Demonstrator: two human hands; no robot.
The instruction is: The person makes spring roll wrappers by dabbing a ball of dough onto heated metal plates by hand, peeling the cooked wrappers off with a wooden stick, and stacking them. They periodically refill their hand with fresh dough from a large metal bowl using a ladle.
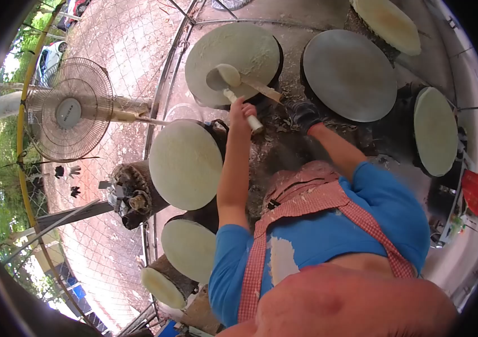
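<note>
My left hand [242,110] is closed around the pale, wrapped handle of a ladle [215,80]. The ladle's metal bowl is over a round griddle [205,56] coated with a thin pale-green layer, its surface rough on the right side. A smooth, pale, batter-like lump [228,74] shows at the bowl. My right hand [304,115], in a dark glove, is closed at the near end of a flat, light-coloured scraper [261,89]. The scraper's far end reaches the ladle bowl. The glove hides the exact grip.
A bare grey griddle [349,76] stands right of my gloved hand. Other coated griddles [185,164] curve around me on both sides. A large fan [69,112] stands at left by a wire fence. A red object [474,192] is at far right.
</note>
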